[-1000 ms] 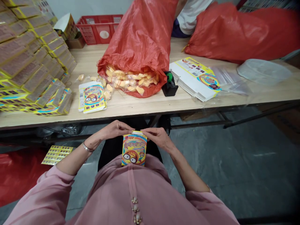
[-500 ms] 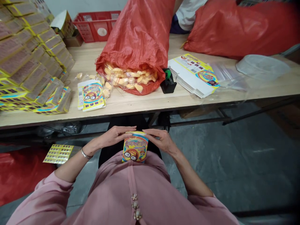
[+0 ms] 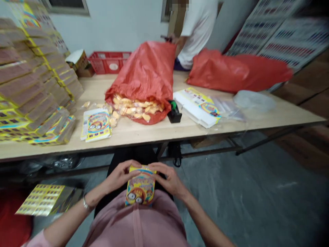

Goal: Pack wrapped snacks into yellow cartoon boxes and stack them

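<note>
A yellow cartoon-printed box (image 3: 140,188) stands in my lap against the pink top. My left hand (image 3: 124,175) grips its upper left corner, fingers bent over the top edge. At the upper right corner my right hand (image 3: 166,178) holds the same box, thumb on the front. On the table (image 3: 128,139) ahead, flat printed cartons (image 3: 97,124) lie at the left. Beside them a red sack (image 3: 151,72) spills yellow wrapped pieces (image 3: 138,107). A black tape dispenser (image 3: 174,113) sits right of the sack, near white-and-yellow flattened cartons (image 3: 199,107).
Stacked finished boxes (image 3: 28,79) rise at the left. Behind are a red crate (image 3: 109,63), another red sack (image 3: 236,72) and a person in a white shirt (image 3: 199,31). A clear plastic bowl (image 3: 254,102) sits at the right. More boxes (image 3: 42,199) are low at the left.
The view has tilted up, showing more wall and the person behind the table. My fingers have bent over the box's top edge, where they were straighter before.
</note>
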A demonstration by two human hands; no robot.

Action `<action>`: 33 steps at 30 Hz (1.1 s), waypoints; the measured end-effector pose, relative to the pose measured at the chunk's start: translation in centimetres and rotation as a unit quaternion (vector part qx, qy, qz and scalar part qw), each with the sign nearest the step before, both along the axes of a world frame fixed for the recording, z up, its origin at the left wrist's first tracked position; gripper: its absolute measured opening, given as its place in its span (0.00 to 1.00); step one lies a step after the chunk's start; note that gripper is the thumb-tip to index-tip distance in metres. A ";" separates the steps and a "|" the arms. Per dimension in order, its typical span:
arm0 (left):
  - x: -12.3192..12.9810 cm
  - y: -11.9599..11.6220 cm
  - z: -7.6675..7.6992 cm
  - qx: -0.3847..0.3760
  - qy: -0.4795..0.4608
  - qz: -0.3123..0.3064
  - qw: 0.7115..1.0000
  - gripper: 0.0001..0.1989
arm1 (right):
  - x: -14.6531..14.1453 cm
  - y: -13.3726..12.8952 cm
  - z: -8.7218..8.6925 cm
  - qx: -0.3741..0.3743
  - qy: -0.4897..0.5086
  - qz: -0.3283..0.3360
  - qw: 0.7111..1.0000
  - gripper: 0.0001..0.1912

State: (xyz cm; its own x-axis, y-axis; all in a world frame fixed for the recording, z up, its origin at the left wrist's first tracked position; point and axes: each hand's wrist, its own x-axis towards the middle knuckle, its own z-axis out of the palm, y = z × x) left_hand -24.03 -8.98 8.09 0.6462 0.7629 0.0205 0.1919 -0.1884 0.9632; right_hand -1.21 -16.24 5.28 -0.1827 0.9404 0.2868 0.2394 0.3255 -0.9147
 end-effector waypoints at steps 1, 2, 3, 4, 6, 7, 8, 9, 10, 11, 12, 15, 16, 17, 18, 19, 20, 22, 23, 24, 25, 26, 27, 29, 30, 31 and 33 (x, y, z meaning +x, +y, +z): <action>-0.1 0.1 0.0 0.007 -0.011 0.026 1.000 0.09 | 0.0 0.4 0.2 -0.014 0.003 0.000 1.000 0.14; -0.2 0.4 0.0 0.016 -0.016 0.049 0.999 0.10 | 0.3 1.1 0.4 -0.027 0.010 -0.014 0.999 0.16; -0.5 0.7 0.2 0.028 -0.021 0.080 0.996 0.10 | 0.9 1.9 0.7 -0.036 0.018 -0.042 0.998 0.17; -0.9 1.1 0.4 0.044 -0.027 0.115 0.992 0.11 | 1.9 3.0 1.0 -0.034 0.026 -0.087 0.995 0.18; -1.8 2.0 1.1 0.081 -0.041 0.183 0.979 0.13 | 4.7 5.7 1.7 0.000 0.029 -0.214 0.977 0.16; -2.2 2.4 1.4 0.100 -0.049 0.211 0.971 0.14 | 6.5 7.3 2.1 0.026 0.019 -0.279 0.960 0.16; -2.6 2.8 1.7 0.118 -0.055 0.230 0.964 0.14 | 8.3 9.0 2.5 0.053 0.004 -0.341 0.939 0.17; -2.8 3.2 1.9 0.133 -0.060 0.243 0.959 0.15 | 10.0 10.7 2.9 0.069 -0.013 -0.388 0.919 0.19; -2.9 3.4 2.1 0.146 -0.064 0.249 0.955 0.16 | 11.6 12.5 3.3 0.071 -0.023 -0.424 0.902 0.19; -2.8 3.7 2.1 0.159 -0.066 0.252 0.952 0.16 | 13.0 14.2 3.7 0.049 -0.029 -0.438 0.897 0.20; -2.7 3.8 2.1 0.169 -0.068 0.252 0.950 0.16 | 14.0 15.8 4.1 0.019 -0.033 -0.434 0.900 0.19; -2.0 4.3 1.6 0.196 -0.069 0.250 0.946 0.15 | 15.4 19.9 5.0 -0.022 -0.032 -0.409 0.912 0.13; -1.8 4.4 1.3 0.203 -0.069 0.250 0.944 0.15 | 15.5 20.9 5.1 -0.031 -0.028 -0.399 0.916 0.13; -1.6 4.5 1.1 0.208 -0.070 0.249 0.943 0.15 | 15.4 21.6 5.1 -0.042 -0.021 -0.389 0.920 0.13; -1.5 4.6 0.9 0.211 -0.069 0.248 0.943 0.15 | 15.3 22.2 5.1 -0.056 -0.011 -0.378 0.924 0.14; -1.4 4.7 0.6 0.213 -0.068 0.246 0.943 0.15 | 15.1 22.6 5.0 -0.070 0.001 -0.368 0.927 0.15; -1.4 4.8 0.4 0.213 -0.066 0.242 0.944 0.14 | 15.1 22.8 4.8 -0.083 0.016 -0.359 0.929 0.15; -1.5 5.0 0.1 0.213 -0.067 0.234 0.946 0.14 | 15.0 22.8 4.5 -0.100 0.053 -0.347 0.931 0.14; -1.5 5.0 0.0 0.213 -0.068 0.230 0.947 0.13 | 15.1 22.7 4.4 -0.103 0.072 -0.344 0.931 0.14; -1.5 5.1 -0.1 0.214 -0.069 0.227 0.948 0.13 | 15.1 22.5 4.3 -0.103 0.091 -0.342 0.930 0.16; -1.6 5.2 -0.2 0.215 -0.071 0.223 0.948 0.12 | 15.1 22.3 4.3 -0.101 0.108 -0.341 0.928 0.17; -1.6 5.2 -0.2 0.216 -0.072 0.220 0.948 0.12 | 15.1 22.0 4.2 -0.096 0.122 -0.342 0.927 0.19; -1.5 5.3 -0.3 0.218 -0.074 0.217 0.949 0.11 | 15.0 21.7 4.2 -0.091 0.133 -0.344 0.925 0.21; -1.4 5.4 -0.3 0.222 -0.077 0.213 0.948 0.11 | 14.8 21.2 4.0 -0.078 0.147 -0.349 0.922 0.23; -1.3 5.4 -0.3 0.223 -0.079 0.211 0.948 0.11 | 14.6 20.9 3.9 -0.071 0.148 -0.352 0.921 0.23; -1.1 5.5 -0.2 0.225 -0.079 0.208 0.948 0.11 | 14.4 20.6 3.7 -0.065 0.146 -0.356 0.921 0.23; -0.7 5.6 0.0 0.234 -0.077 0.205 0.947 0.11 | 14.1 20.0 3.3 -0.058 0.132 -0.369 0.918 0.20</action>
